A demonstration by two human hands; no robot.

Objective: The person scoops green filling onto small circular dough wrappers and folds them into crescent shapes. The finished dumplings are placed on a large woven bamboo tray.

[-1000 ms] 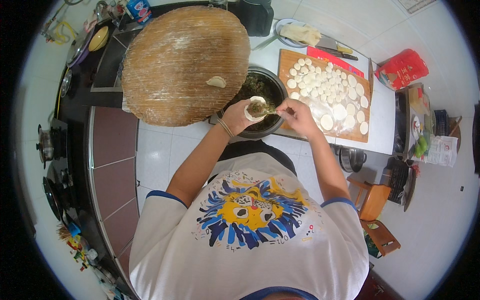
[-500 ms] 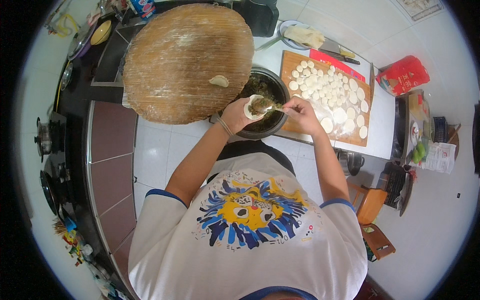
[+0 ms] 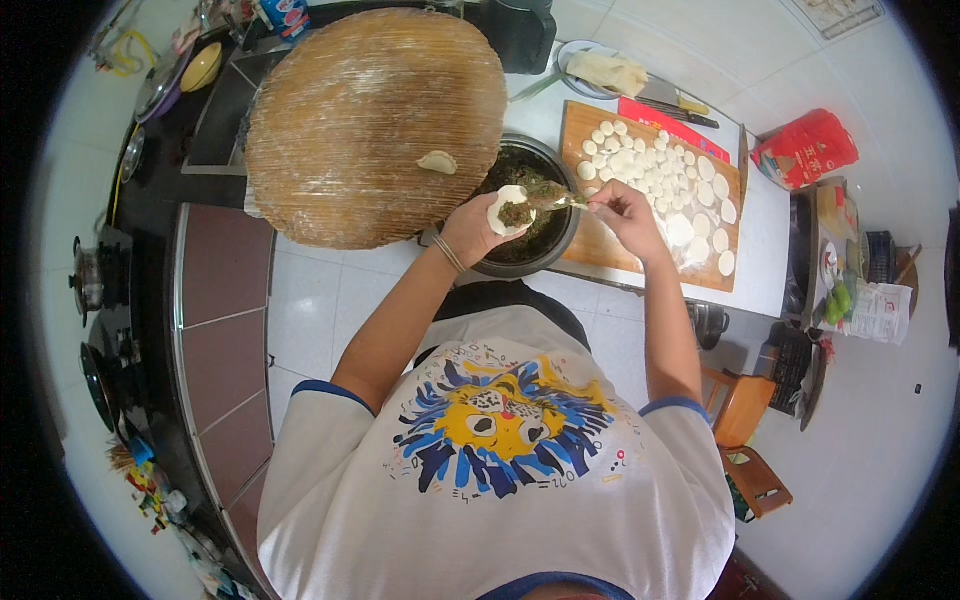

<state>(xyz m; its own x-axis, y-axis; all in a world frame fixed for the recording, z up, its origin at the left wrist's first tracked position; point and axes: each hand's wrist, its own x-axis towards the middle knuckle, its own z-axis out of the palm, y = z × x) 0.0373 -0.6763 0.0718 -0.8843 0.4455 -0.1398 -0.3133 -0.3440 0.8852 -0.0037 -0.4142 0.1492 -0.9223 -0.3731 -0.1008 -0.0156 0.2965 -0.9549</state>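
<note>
My left hand [image 3: 471,232] cups a round dumpling wrapper [image 3: 497,220] that carries a lump of dark green filling [image 3: 516,213]. In my right hand [image 3: 628,220] the handle of a spoon [image 3: 562,199] is pinched; its bowl, smeared with filling, is just right of the wrapper. Beneath both hands stands a dark round pot [image 3: 520,268] of green filling. One folded dumpling [image 3: 437,162] lies on the large round woven tray [image 3: 370,110] to the left. Right of the pot, a floured wooden board [image 3: 607,255] bears several small dough pieces [image 3: 640,165] and flattened wrappers [image 3: 722,215].
Behind the board are a plate with a pale cloth-like bundle [image 3: 607,72], a knife [image 3: 680,112] and a red bag [image 3: 806,150]. A dark counter with a sink [image 3: 222,120] runs along the left. An orange wooden chair [image 3: 745,410] stands at the lower right.
My right hand has drawn the spoon right, away from the wrapper, so the filling lump now shows on it. My left hand has hardly moved.
</note>
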